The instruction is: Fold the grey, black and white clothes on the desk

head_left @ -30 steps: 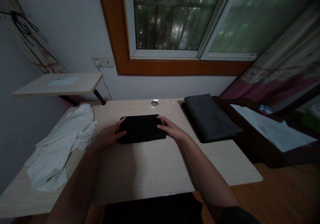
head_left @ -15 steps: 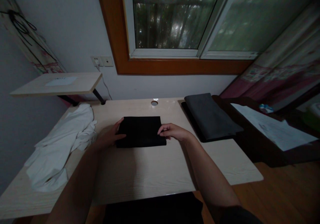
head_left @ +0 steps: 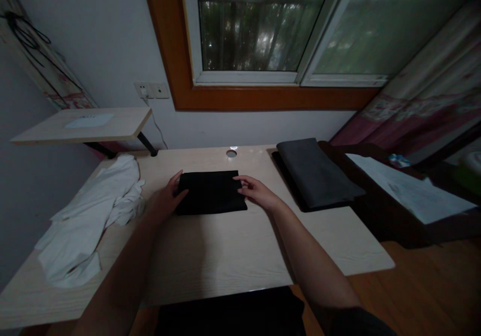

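Left hand (head_left: 165, 202) and right hand (head_left: 260, 194) lie partly open at opposite ends of one folded black cloth (head_left: 210, 193), mid-frame on one table (head_left: 244, 251); I can't tell whether either grips. Uneven pulling could skew its folds. I count one crumpled white cloth (head_left: 90, 221) at left, one folded grey piece (head_left: 315, 171) at right.

Folded black item, seemingly cloth (head_left: 211, 193), lying flat on pale desk (head_left: 240, 256)
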The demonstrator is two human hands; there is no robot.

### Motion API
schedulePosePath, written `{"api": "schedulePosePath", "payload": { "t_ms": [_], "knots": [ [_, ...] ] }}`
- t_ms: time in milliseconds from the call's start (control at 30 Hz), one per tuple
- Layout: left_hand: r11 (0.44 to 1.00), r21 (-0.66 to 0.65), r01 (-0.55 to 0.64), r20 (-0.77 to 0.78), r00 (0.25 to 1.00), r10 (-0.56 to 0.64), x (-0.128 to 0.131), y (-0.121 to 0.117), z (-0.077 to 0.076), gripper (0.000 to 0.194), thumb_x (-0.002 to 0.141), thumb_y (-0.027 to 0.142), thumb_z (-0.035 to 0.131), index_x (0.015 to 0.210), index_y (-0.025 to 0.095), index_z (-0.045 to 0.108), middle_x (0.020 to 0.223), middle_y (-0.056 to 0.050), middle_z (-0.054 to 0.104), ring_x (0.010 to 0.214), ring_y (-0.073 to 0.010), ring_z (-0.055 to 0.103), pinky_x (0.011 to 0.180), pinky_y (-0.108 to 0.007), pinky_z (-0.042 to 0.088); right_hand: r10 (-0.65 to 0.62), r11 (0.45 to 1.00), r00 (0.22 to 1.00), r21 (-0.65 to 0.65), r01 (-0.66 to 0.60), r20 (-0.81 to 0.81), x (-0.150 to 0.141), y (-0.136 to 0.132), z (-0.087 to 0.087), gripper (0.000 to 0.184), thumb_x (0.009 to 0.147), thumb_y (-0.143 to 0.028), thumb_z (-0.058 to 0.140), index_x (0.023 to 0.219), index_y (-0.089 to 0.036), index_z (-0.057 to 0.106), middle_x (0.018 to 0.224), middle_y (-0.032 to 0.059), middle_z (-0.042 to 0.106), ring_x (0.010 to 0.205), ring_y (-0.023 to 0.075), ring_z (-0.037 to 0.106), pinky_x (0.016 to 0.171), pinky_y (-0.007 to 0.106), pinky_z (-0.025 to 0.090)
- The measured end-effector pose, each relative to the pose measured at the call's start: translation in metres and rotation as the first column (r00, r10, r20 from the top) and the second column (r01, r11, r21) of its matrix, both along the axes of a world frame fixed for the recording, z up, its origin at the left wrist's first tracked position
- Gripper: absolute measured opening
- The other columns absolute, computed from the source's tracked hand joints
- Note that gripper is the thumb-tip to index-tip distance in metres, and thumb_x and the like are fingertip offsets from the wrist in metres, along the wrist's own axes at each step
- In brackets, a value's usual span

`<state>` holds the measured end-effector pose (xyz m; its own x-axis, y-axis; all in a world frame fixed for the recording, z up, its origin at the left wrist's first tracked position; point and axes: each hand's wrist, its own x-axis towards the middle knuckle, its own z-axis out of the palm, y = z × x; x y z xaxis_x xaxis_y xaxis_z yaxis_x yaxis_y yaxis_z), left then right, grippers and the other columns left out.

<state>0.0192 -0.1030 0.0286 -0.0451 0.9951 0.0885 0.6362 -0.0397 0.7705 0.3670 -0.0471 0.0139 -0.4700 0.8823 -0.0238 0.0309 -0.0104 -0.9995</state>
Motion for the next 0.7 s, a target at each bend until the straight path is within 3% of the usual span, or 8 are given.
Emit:
{"api": "schedulePosePath", "payload": {
  "t_ms": [133,267,367,433,533,600,700],
  "knots": [
    [0.997,-0.073,0.035,-0.093,0.995,-0.041,-0.004,-0.001,0.003,0.077,0.092,0.048,0.059,0.161,0.030,0.030,0.118,-0.007,0.077,0.106,-0.0293,0.073,0.092,-0.044,0.055,-0.004,1.000,0.988,-0.011,0.005,0.155,0.000,0.003,0.001,0.028,0.080,-0.037,0.073,0.102,-0.020,0.071,0.070,-0.0057,0.050,0.056,0.0086,0.045,0.049,0.022,0.044],
    [0.977,-0.114,0.179,-0.100,0.977,-0.190,-0.017,-0.002,0.004,0.071,0.088,0.047,0.063,0.153,0.028,0.046,0.112,-0.007,0.076,0.098,-0.0280,0.072,0.085,-0.040,0.055,0.225,0.973,0.941,-0.112,-0.203,0.253,0.010,0.005,0.008,0.023,0.076,-0.035,0.077,0.089,-0.017,0.071,0.075,-0.0011,0.060,0.064,0.0108,0.055,0.053,0.022,0.049],
    [0.956,-0.145,0.254,-0.073,0.961,-0.267,-0.022,-0.005,0.004,0.072,0.086,0.048,0.065,0.153,0.028,0.046,0.097,-0.003,0.075,0.085,-0.0243,0.070,0.076,-0.035,0.054,0.359,0.926,0.902,-0.211,-0.313,0.241,0.019,0.002,0.014,0.031,0.073,-0.036,0.082,0.097,-0.018,0.072,0.076,-0.0022,0.060,0.066,0.0112,0.057,0.055,0.023,0.054],
    [0.956,-0.146,0.256,-0.081,0.960,-0.269,-0.023,-0.006,0.005,0.072,0.087,0.050,0.065,0.153,0.028,0.046,0.092,-0.002,0.073,0.081,-0.0231,0.069,0.074,-0.034,0.053,0.333,0.929,0.921,-0.239,-0.283,0.201,0.021,-0.001,0.017,0.050,0.074,-0.038,0.082,0.119,-0.023,0.067,0.073,-0.0054,0.056,0.062,0.0109,0.057,0.054,0.023,0.055],
    [0.967,-0.118,0.224,-0.088,0.968,-0.235,-0.019,-0.007,0.006,0.070,0.088,0.051,0.065,0.152,0.030,0.048,0.098,-0.003,0.073,0.088,-0.0245,0.069,0.080,-0.036,0.053,0.151,0.977,0.978,-0.173,-0.126,0.142,0.018,-0.004,0.015,0.075,0.079,-0.042,0.080,0.146,-0.031,0.047,0.076,-0.0067,0.055,0.058,0.0106,0.056,0.048,0.021,0.051],
    [0.972,-0.102,0.214,-0.076,0.972,-0.222,-0.017,-0.007,0.006,0.067,0.088,0.050,0.064,0.151,0.030,0.049,0.103,-0.003,0.073,0.092,-0.0257,0.069,0.083,-0.039,0.053,0.054,0.994,0.991,-0.104,-0.041,0.121,0.014,-0.005,0.012,0.074,0.079,-0.042,0.080,0.144,-0.030,0.049,0.079,-0.0059,0.055,0.057,0.0101,0.053,0.044,0.020,0.046],
    [0.976,-0.070,0.206,-0.041,0.977,-0.209,-0.016,-0.007,0.005,0.063,0.089,0.050,0.064,0.148,0.032,0.052,0.112,-0.004,0.073,0.101,-0.0269,0.069,0.089,-0.041,0.054,0.033,0.999,0.997,-0.022,-0.031,0.067,0.009,-0.004,0.006,0.059,0.076,-0.039,0.082,0.129,-0.025,0.061,0.081,-0.0041,0.056,0.062,0.0110,0.054,0.050,0.021,0.044]
  ]
}}
